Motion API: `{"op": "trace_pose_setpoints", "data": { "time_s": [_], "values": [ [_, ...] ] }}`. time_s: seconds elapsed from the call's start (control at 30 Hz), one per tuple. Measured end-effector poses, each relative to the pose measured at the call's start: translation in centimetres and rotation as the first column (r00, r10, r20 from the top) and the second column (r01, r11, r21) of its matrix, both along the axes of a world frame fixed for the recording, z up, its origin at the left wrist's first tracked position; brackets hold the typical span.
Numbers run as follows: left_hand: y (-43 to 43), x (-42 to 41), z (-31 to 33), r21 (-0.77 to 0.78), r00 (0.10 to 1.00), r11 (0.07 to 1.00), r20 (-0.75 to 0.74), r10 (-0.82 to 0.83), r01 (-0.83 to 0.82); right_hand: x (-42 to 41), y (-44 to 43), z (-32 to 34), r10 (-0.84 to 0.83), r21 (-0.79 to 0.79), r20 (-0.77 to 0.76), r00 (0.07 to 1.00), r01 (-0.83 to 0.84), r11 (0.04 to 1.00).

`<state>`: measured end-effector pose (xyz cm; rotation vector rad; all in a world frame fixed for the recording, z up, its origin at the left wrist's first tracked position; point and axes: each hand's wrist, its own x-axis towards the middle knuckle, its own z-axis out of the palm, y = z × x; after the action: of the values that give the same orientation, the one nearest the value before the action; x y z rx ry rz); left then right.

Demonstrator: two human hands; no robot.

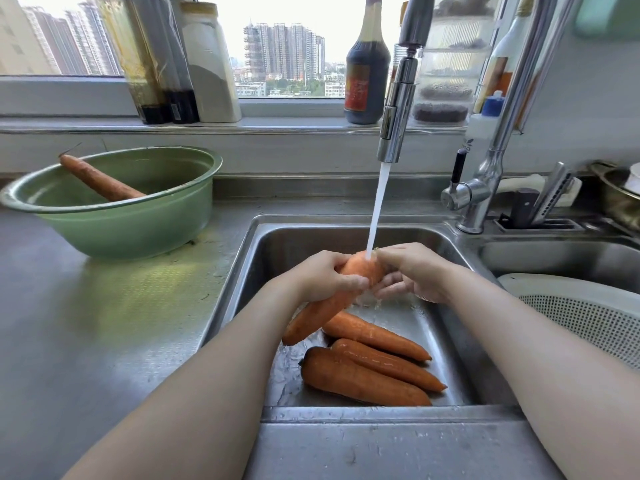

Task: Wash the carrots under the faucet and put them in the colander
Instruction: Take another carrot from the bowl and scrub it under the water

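Two forearms (207, 393) reach in from the lower corners over the sink (381, 414), where three carrots (367, 375) lie. The left hand (320, 277) grips a fourth carrot (318, 315), tilted thick end up under the faucet (396, 109) stream, while the right hand (415, 271) curls round that end; the colander (588, 313) sits at the right.

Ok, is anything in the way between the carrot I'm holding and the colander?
Nothing loose blocks it. The orange carrot in your left hand and right hand only has to clear the steel sink divider to reach the white perforated colander.
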<state>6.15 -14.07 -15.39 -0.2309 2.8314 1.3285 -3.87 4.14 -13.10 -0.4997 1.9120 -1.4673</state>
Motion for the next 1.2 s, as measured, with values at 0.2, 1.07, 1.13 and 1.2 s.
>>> {"op": "trace_pose_setpoints", "data": {
  "time_s": [0.2,1.07,1.13,1.2],
  "values": [
    [0.1,0.0,-0.2,-0.01,1.0,1.0,0.0,0.002,-0.002,0.4,-0.4,-0.4,0.042,0.046,-0.077,0.996,-0.038,0.998],
    [1.4,0.8,-0.1,0.567,0.975,0.807,0.219,0.044,-0.164,0.0,-0.2,-0.6,-0.039,-0.086,-0.029,0.999,0.036,0.996],
    [1.3,0.9,-0.2,0.579,0.97,0.796,0.241,0.041,-0.178,0.1,-0.5,-0.7,-0.105,-0.031,-0.168,0.98,0.102,0.994],
    [1.1,1.1,-0.3,0.556,0.971,0.816,0.238,0.027,-0.159,0.1,-0.7,-0.8,-0.133,-0.027,-0.268,0.954,0.13,0.991]
  ]
}}
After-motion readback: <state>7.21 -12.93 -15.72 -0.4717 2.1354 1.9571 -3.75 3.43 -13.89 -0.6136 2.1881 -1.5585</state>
